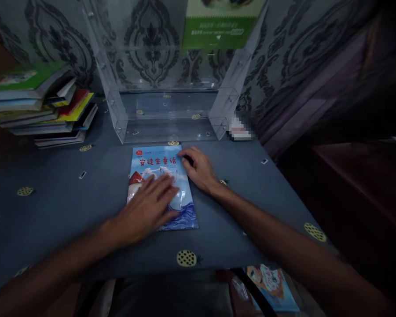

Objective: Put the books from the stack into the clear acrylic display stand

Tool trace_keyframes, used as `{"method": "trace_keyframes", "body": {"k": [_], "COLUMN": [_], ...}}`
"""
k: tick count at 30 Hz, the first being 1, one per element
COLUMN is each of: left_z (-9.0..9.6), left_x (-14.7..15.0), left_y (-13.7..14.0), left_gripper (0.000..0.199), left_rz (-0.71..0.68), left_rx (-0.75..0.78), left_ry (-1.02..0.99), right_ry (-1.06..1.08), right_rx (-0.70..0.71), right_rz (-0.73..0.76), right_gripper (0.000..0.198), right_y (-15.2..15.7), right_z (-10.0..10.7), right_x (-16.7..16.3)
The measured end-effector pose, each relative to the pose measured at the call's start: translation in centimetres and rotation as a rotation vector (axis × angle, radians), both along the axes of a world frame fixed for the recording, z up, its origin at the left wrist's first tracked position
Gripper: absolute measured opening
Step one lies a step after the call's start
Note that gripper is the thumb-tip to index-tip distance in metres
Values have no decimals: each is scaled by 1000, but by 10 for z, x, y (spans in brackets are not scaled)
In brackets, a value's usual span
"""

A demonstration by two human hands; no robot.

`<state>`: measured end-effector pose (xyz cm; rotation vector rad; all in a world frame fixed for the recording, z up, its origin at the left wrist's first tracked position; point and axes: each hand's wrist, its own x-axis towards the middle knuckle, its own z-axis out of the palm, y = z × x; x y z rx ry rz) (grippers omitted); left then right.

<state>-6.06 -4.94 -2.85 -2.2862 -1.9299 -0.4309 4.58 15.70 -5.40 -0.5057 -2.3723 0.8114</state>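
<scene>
A thin blue paperback book (185,193) with red Chinese characters and white birds on its cover lies closed on the table. My left hand (148,202) is over the lower left part of the cover, palm down and fingers spread, slightly blurred. It hides part of the picture; whether it presses on the cover I cannot tell. At the upper right edge of the book is my right hand (200,169), its fingers loosely bent, with a gap between thumb and index finger. Its fingertips seem to touch the book's edge.
Behind the book stands a clear acrylic rack (171,127), with a green-and-cream book (218,33) on its upper level. A stack of books (42,105) is at the left. The dark tablecloth (86,198) has pineapple prints. A blue package (273,286) sits below the table's front edge.
</scene>
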Motion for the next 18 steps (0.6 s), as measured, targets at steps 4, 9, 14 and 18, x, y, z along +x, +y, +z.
{"method": "trace_keyframes", "body": {"k": [4,9,14,18], "left_z": [2,1,3,3], "left_x": [28,37,43,45], "left_y": [-2,-1,-8,-10], "left_gripper": [60,50,38,35], "left_rz": [-142,-136,-157,-157], "left_rx": [-36,-23,74,137], "left_ry": [103,242,375,381], "right_ry": [6,-63,-159,-213], "right_rx": [18,119,191,220], "right_rz": [44,192,181,144], "right_gripper": [26,32,40,43], "right_y": [3,19,26,22], "right_z": [-3,-7,-8,-7], "right_x": [0,-1,-1,0]}}
